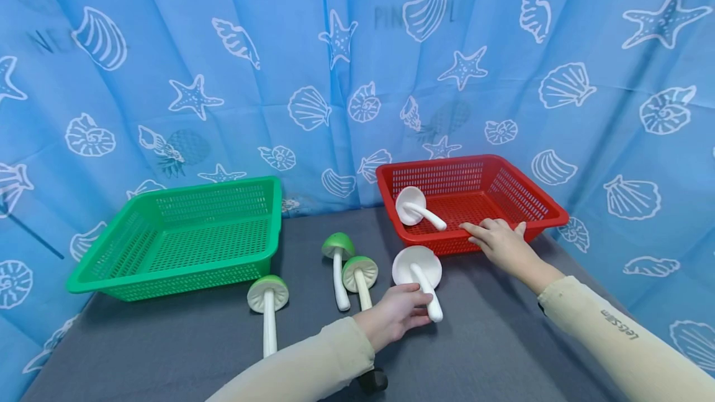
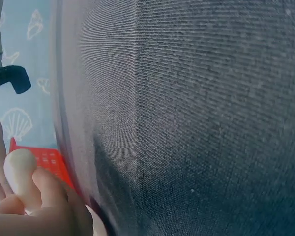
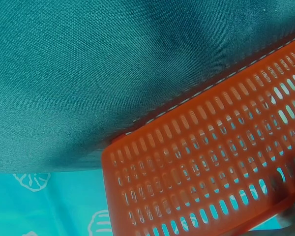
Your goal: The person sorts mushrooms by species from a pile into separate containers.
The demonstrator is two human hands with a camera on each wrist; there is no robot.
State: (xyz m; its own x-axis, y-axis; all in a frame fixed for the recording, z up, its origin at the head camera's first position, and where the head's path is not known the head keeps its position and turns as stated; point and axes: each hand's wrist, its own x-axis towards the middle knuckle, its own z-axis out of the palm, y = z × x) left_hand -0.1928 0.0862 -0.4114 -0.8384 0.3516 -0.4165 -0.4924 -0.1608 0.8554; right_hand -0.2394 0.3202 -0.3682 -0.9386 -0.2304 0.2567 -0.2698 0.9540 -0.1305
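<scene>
In the head view my left hand (image 1: pixel 395 315) pinches the white stem (image 1: pixel 430 296) of a toy mushroom; its pale cap underside (image 1: pixel 403 263) faces up in front of the red basket. The left wrist view shows the stem's rounded end (image 2: pixel 20 167) between thumb and fingers (image 2: pixel 51 191). My right hand (image 1: pixel 503 248) rests on the front rim of the red basket (image 1: pixel 536 211), fingers extended over the edge. Inside this basket, at its left, lies another white mushroom (image 1: pixel 412 205). The right wrist view has the basket's slotted wall (image 3: pixel 196 157), with the hand mostly out of frame.
A green basket (image 1: pixel 274 228) stands on the left of the grey cloth-covered table (image 1: pixel 184 340). Three green-capped mushrooms lie between the baskets: one at left (image 1: pixel 269 321), one farther back (image 1: pixel 339 272), one beside my left hand (image 1: pixel 362 281). A blue curtain (image 1: pixel 313 160) hangs behind.
</scene>
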